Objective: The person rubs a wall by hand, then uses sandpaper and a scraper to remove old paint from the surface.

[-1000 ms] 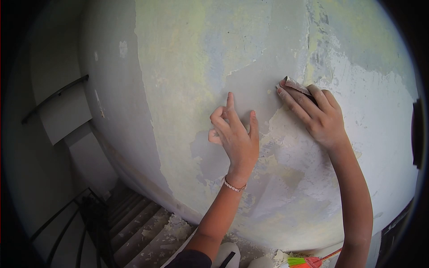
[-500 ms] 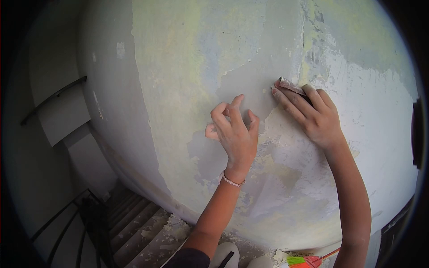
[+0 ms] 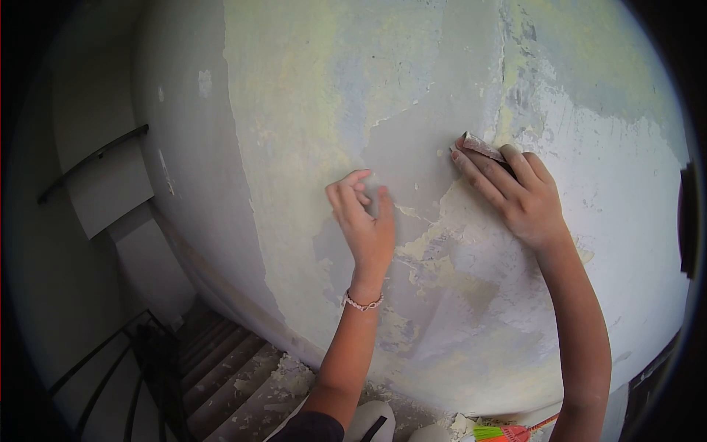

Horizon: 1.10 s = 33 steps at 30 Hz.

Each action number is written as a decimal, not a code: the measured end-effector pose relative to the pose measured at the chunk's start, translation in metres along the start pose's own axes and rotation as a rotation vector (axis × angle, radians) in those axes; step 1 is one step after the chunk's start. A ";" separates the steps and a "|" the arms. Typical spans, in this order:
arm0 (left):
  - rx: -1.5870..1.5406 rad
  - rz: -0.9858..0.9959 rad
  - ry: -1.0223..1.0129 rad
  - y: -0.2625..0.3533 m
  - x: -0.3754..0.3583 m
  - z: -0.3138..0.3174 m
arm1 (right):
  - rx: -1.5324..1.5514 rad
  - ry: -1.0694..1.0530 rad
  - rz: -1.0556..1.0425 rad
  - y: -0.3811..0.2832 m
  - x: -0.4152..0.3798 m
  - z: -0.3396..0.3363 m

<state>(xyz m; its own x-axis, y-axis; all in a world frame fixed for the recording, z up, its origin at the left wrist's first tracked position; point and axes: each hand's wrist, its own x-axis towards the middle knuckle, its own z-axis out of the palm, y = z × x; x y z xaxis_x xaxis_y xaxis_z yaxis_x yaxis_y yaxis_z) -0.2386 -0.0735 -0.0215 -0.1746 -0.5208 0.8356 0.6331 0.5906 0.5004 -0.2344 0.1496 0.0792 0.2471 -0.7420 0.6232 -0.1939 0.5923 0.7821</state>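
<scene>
My right hand (image 3: 519, 193) is closed around a scraper (image 3: 482, 146) with a dark body and a pale, dust-crusted edge. It rests against the wall (image 3: 294, 140), at the border between bare grey plaster and a flaking whitish coat; the fingers hide most of the tool. To its left, my left hand (image 3: 361, 217) hovers by the wall with nothing in it, its fingers bent and the thumb apart. A braided bracelet (image 3: 363, 303) circles the left wrist. Ragged strips of peeling paint (image 3: 423, 247) lie between the two hands.
Stairs (image 3: 221, 383) strewn with paint flakes descend at lower left, beside a dark metal railing (image 3: 96, 379). A handrail (image 3: 92, 162) runs along the far wall. An orange and green broom head (image 3: 508, 433) lies at the bottom, near a pile of flakes (image 3: 460, 425).
My left hand has moved left and slightly down along the wall, its fingers curling more. My right hand keeps the scraper at about the same spot on the wall.
</scene>
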 end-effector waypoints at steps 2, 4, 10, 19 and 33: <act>-0.156 -0.026 -0.141 0.000 -0.001 0.003 | 0.004 -0.001 0.007 0.000 0.001 -0.001; -0.199 -0.021 -0.223 0.002 -0.001 0.005 | 0.011 -0.004 0.007 0.001 0.001 -0.001; -0.129 -0.007 -0.263 0.008 0.002 0.003 | 0.006 -0.003 0.010 0.000 0.000 0.000; -0.089 -0.049 -0.272 0.014 0.008 0.005 | 0.012 -0.007 0.003 0.001 0.000 -0.001; 0.132 0.081 -0.214 0.021 0.012 0.015 | 0.023 0.004 -0.005 0.001 -0.001 0.001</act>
<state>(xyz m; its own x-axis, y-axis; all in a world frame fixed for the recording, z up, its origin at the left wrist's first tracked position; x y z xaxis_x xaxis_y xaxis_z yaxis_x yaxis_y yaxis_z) -0.2387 -0.0587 0.0024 -0.2913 -0.3345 0.8962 0.5502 0.7078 0.4430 -0.2352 0.1506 0.0796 0.2515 -0.7438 0.6193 -0.2147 0.5811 0.7850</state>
